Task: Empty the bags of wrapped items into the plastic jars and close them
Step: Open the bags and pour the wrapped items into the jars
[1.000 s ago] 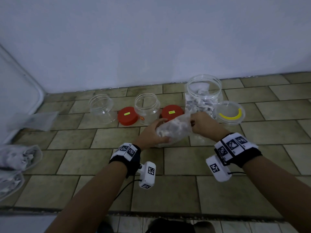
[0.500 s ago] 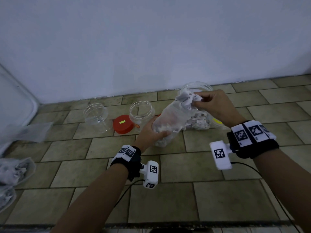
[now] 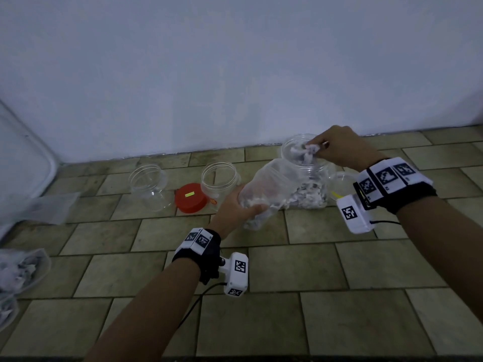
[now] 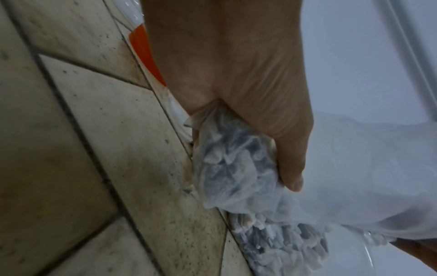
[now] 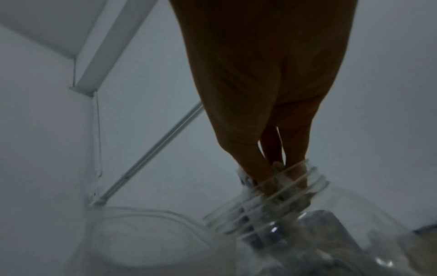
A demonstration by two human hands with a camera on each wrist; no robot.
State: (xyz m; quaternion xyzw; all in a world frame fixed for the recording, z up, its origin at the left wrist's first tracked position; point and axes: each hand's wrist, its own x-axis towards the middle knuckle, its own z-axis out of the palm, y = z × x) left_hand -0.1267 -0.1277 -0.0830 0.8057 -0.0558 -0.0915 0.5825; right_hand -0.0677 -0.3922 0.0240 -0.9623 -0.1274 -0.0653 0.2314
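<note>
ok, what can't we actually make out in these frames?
- Second red lid: none seen in the head view; the bag and left hand cover that floor.
- Right hand fingertips: right wrist view is dark and the big jar rim crosses them.
- Bags at the left edge: cut off, count unclear.
- Clear lid: half hidden by the right wrist camera.

Big jar's mouth blocked; open floor in front

The right hand (image 3: 339, 148) and bag (image 3: 271, 189) fill the large jar (image 3: 311, 186) mouth; two small jars (image 3: 149, 185) and a red lid (image 3: 190, 197) crowd its left; near tiles lie bare.
</note>
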